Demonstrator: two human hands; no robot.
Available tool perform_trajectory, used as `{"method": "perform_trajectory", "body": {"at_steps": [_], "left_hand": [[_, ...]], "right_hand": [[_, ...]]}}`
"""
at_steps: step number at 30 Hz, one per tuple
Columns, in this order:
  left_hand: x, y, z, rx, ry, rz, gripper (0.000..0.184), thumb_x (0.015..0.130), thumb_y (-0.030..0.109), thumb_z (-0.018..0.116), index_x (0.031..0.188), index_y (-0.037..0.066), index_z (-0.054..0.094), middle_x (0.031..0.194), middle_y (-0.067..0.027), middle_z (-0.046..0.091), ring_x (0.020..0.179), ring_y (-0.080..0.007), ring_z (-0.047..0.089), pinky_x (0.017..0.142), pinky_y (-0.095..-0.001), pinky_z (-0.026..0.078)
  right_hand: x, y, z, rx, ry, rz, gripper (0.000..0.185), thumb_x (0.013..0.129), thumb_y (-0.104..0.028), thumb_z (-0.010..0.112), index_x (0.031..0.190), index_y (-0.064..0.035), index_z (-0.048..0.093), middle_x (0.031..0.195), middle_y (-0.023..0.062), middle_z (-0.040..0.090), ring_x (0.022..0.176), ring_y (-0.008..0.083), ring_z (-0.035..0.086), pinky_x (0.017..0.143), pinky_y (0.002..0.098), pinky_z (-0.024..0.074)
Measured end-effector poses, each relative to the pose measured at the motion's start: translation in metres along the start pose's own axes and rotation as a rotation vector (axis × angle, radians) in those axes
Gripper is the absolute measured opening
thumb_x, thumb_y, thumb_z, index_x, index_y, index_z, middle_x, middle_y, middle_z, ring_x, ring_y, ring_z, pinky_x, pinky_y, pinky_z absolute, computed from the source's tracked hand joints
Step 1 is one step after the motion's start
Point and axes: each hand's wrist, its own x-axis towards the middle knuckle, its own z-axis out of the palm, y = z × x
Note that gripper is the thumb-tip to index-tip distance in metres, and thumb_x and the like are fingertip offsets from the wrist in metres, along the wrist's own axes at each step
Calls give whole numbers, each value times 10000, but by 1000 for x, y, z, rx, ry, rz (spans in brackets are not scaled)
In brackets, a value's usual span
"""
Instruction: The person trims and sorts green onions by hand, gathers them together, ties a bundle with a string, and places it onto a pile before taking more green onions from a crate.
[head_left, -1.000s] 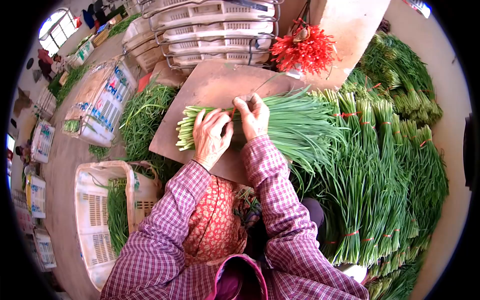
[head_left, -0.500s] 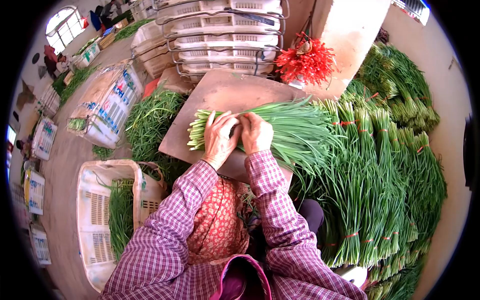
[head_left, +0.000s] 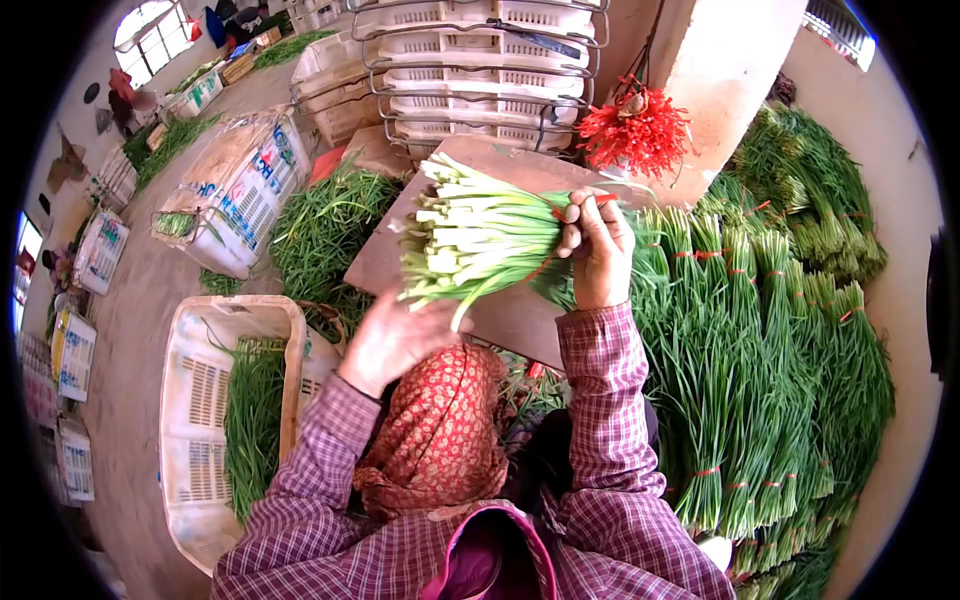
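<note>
My right hand (head_left: 597, 245) grips a bundle of garlic chives (head_left: 490, 225) around its middle, where a red tie (head_left: 600, 199) shows at the fingers. The pale cut ends point left and are lifted towards me, above the brown board (head_left: 495, 160). Below and left of those ends is my left hand (head_left: 400, 338), blurred by motion, with its fingers stretched out and nothing held. The leafy part of the bundle trails right behind my right hand, partly hidden.
Tied chive bundles (head_left: 740, 400) are piled on the right. A bunch of red ties (head_left: 635, 130) hangs by the pillar. Stacked white crates (head_left: 480, 75) stand behind the board. Loose greens (head_left: 330, 225) lie left of it, above an open crate (head_left: 195, 430) holding some chives.
The bundle has been raised and tilted, its cut ends now towards me. My left hand has left it and moved down left; my right hand has moved right, still gripping. A red tie now shows.
</note>
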Motion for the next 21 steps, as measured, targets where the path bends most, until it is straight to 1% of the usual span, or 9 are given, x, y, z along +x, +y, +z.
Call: {"method": "perform_trajectory", "body": {"at_steps": [2,4,5,10,13,14,15,17,21], "left_hand": [[15,-29,32,-6,-278,-235,757,984,524,329,1396,-111,313,1374,-304,444,1259,-410,478,1039,-483,425],[28,-45,63,-117,-602,-206,747,993,515,291,1438,-83,245,1412,-299,402,1285,-413,451,1062,-505,386],[30,-43,75,-139,-621,-169,765,968,539,369,1428,-66,283,1396,-283,427,1250,-404,484,1060,-483,392],[32,-39,103,-392,-723,-157,781,937,549,438,1408,-62,318,1366,-270,457,1210,-382,514,1050,-464,407],[38,-25,98,-436,-682,-164,791,918,554,480,1396,-60,339,1348,-262,475,1187,-368,532,1044,-452,416],[43,-15,95,-334,-582,-132,795,912,556,493,1392,-60,346,1342,-260,481,1179,-364,538,1042,-448,418],[45,3,89,43,-343,-74,859,800,566,636,1354,-48,405,1276,-221,530,1129,-302,560,1018,-407,441],[61,24,84,457,-165,91,864,721,494,697,1345,-36,422,1232,-187,552,1114,-277,559,997,-394,445],[97,59,110,830,-223,384,849,615,335,766,1323,-10,450,1181,-134,572,1083,-252,558,976,-379,437]], "right_hand": [[-9,-21,10,101,-60,-19,155,981,-149,536,1031,-11,586,813,19,594,571,52,501,508,186,448],[-21,-33,18,101,-126,-6,158,980,-150,536,1031,-8,584,808,19,591,573,51,501,509,185,447],[-27,-38,19,103,-192,12,161,979,-151,537,1030,-4,582,803,20,588,575,51,502,511,185,446],[-47,-58,18,-171,-333,175,173,974,-161,546,987,-10,629,821,26,624,583,67,547,537,194,461],[-46,-61,10,-247,-328,224,173,975,-167,549,1000,-21,637,835,22,632,622,66,556,581,203,468],[-44,-60,8,-232,-325,171,178,978,-176,546,1001,-26,640,838,18,632,674,67,564,616,206,469],[-41,-59,3,-194,-282,182,190,978,-190,546,1011,-26,637,842,12,632,707,69,566,638,205,466],[-31,-47,-7,-104,-169,152,193,978,-196,545,1025,-31,633,851,6,630,693,66,559,638,198,458],[6,-55,3,-65,-28,120,196,979,-192,540,1051,-33,631,834,-18,611,661,49,526,638,183,435]]}}
